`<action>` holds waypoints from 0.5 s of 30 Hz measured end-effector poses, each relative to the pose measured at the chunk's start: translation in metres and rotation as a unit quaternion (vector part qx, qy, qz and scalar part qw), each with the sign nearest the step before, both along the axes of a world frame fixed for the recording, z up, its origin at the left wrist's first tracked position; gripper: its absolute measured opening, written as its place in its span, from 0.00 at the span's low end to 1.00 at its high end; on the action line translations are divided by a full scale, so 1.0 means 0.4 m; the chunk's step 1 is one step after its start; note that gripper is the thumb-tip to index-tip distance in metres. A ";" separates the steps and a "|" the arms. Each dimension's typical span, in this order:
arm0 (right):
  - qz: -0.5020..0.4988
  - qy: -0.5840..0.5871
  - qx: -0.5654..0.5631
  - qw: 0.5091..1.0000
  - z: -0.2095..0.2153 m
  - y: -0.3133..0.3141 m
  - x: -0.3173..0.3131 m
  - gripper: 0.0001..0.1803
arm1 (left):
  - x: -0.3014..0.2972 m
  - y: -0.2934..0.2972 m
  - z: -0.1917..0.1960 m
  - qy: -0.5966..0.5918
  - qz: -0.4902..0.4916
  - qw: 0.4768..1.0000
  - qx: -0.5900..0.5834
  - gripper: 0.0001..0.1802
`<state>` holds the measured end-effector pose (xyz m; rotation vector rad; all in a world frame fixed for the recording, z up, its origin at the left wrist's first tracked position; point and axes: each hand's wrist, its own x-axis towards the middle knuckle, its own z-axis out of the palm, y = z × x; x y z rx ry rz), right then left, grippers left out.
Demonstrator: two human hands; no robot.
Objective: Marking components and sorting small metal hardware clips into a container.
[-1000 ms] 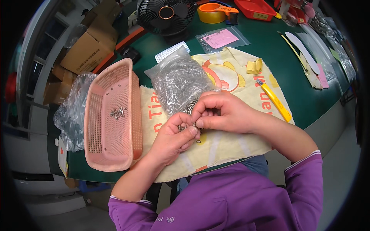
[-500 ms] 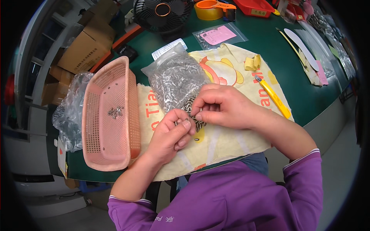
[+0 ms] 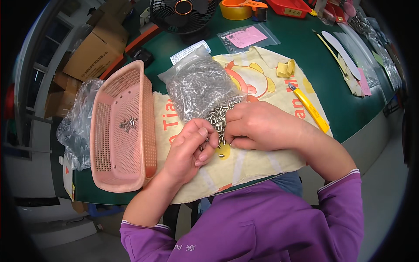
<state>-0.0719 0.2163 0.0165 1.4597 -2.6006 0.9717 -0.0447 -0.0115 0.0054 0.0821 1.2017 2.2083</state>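
While the left grip curls around a few metal pins, the right grip, fingers bent, sits at the right edge of the pin pile, any hold hidden; beyond lies the plastic bag.

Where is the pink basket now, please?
In the head view, the pink basket sits left of centre, between the crumpled plastic and the left hand.
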 end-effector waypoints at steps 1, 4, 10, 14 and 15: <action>-0.010 -0.011 0.018 1.000 0.004 -0.002 0.001 0.07 | 0.001 -0.002 0.000 -0.001 -0.009 1.000 0.005 0.07; -0.054 -0.015 -0.060 0.997 0.005 -0.003 -0.010 0.07 | 0.002 0.000 0.006 0.009 -0.026 0.999 -0.032 0.05; -0.016 0.003 -0.158 0.987 -0.003 -0.017 -0.015 0.07 | 0.014 0.011 0.014 0.022 -0.043 0.995 -0.092 0.08; -0.009 0.023 -0.175 0.984 -0.007 -0.020 -0.016 0.08 | 0.011 0.013 0.023 0.012 -0.046 0.996 -0.081 0.07; -0.035 0.005 -0.172 0.985 -0.002 -0.017 -0.017 0.08 | 0.009 0.014 0.025 -0.001 -0.036 0.997 -0.068 0.06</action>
